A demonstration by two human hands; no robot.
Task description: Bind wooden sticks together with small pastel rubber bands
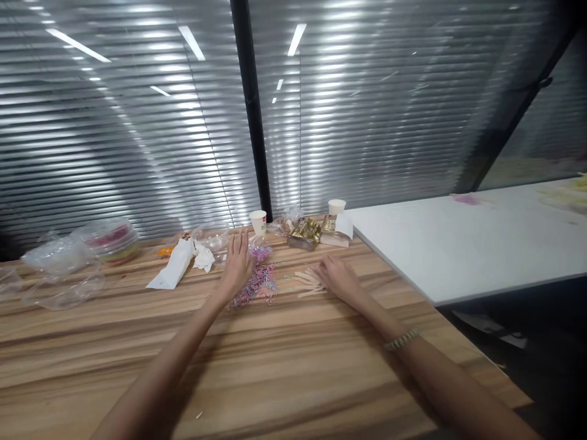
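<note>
My left hand (pixel 237 264) is open, its fingers stretched forward, at the left edge of a pile of small pink, purple and blue pieces (pixel 260 282). A clear bag (pixel 259 249) with similar pieces lies just behind the pile. To the right, several thin wooden sticks (pixel 309 283) lie fanned on the wooden table (pixel 275 366). My right hand (pixel 338 276) rests over the right ends of these sticks, its fingers bent and blurred, so its grip on them does not show clearly.
Behind the hands stand two paper cups (pixel 258 222), gold wrappers (pixel 304 233) and a small box (pixel 334 237). White paper (pixel 174 266), crumpled tissue (pixel 203 256) and clear plastic containers (pixel 110 239) lie left. A white table (pixel 468 238) adjoins at right.
</note>
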